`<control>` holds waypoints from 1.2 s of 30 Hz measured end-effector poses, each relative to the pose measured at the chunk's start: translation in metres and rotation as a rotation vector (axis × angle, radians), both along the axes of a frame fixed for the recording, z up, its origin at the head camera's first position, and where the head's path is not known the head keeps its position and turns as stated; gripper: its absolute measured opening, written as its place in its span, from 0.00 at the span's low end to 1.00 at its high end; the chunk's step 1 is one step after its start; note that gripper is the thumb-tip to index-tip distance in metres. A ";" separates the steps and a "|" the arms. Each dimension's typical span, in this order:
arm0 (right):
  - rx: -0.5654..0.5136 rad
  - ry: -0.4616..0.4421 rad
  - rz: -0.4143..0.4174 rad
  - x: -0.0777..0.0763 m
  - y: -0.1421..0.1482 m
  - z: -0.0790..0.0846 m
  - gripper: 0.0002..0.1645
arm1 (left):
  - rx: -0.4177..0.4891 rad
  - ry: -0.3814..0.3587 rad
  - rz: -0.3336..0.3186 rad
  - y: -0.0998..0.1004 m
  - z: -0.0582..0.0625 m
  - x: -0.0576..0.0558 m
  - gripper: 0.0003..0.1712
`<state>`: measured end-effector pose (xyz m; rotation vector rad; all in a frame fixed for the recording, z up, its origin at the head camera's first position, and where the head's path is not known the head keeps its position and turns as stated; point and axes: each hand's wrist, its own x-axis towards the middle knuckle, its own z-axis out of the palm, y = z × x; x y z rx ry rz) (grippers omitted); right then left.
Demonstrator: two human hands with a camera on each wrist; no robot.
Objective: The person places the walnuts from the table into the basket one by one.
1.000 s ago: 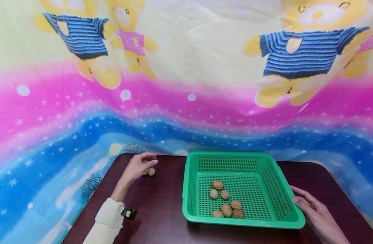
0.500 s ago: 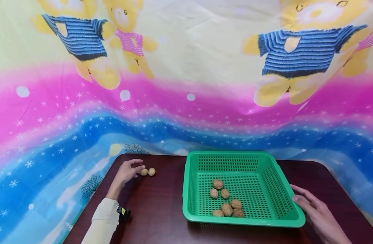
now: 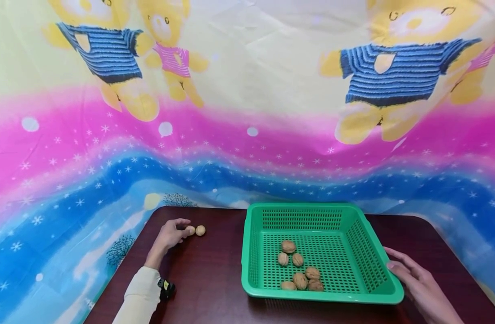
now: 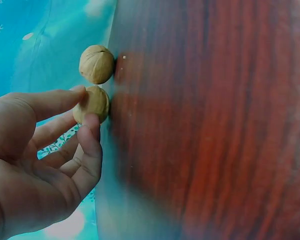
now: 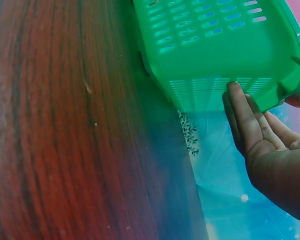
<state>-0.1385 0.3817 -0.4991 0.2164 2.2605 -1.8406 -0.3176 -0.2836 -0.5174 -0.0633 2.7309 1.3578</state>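
Note:
Two walnuts lie side by side near the far left corner of the dark wooden table. My left hand point(image 3: 169, 236) is at the left one; its thumb and fingertips pinch that walnut point(image 4: 92, 105), partly covering it. The other walnut point(image 3: 200, 230) sits just to its right, not held. On the right, a green plastic basket point(image 3: 312, 295) with slotted walls stands on the table with several walnuts point(image 3: 300, 281) on its floor. My right hand point(image 3: 423, 283) holds the basket's right side, thumb at the rim and fingers point(image 5: 247, 117) stretched along the outer wall.
The reddish-brown table point(image 3: 215, 279) shows between the left hand and the basket. A printed cloth point(image 3: 231, 148) with bears and snowflakes hangs behind the table's far edge. A small black device point(image 3: 165, 288) is worn on the left wrist.
My left hand has drawn back leftward from over the walnuts, then closed its thumb and fingers on the left one. The right hand and basket have stayed in place.

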 end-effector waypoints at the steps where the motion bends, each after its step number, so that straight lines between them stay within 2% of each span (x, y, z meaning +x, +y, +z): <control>1: 0.000 -0.004 -0.001 0.000 0.000 0.000 0.43 | -0.007 -0.002 0.005 0.000 0.000 0.000 0.25; 7: -0.003 -0.025 -0.012 -0.001 -0.001 0.001 0.45 | -0.014 -0.005 0.015 0.001 -0.003 0.001 0.24; 13: 0.005 -0.007 -0.007 0.002 0.001 -0.002 0.43 | -0.002 0.008 0.015 0.000 -0.004 0.002 0.23; 18: 0.026 0.004 -0.008 0.003 0.001 -0.004 0.42 | 0.009 0.032 0.026 0.001 0.000 0.004 0.25; 22: 0.029 0.005 -0.001 0.003 0.001 -0.003 0.42 | 0.015 0.059 0.028 0.006 0.011 0.005 0.25; 26: 0.026 -0.011 0.003 0.000 0.001 0.000 0.43 | 0.026 0.082 0.007 0.020 0.028 0.005 0.25; 31: 0.019 -0.023 0.001 -0.001 0.001 0.002 0.44 | 0.055 0.101 -0.051 0.048 0.050 0.002 0.25; 36: 0.003 -0.031 -0.006 0.000 0.000 0.002 0.45 | 0.087 0.136 -0.119 0.081 0.067 0.000 0.24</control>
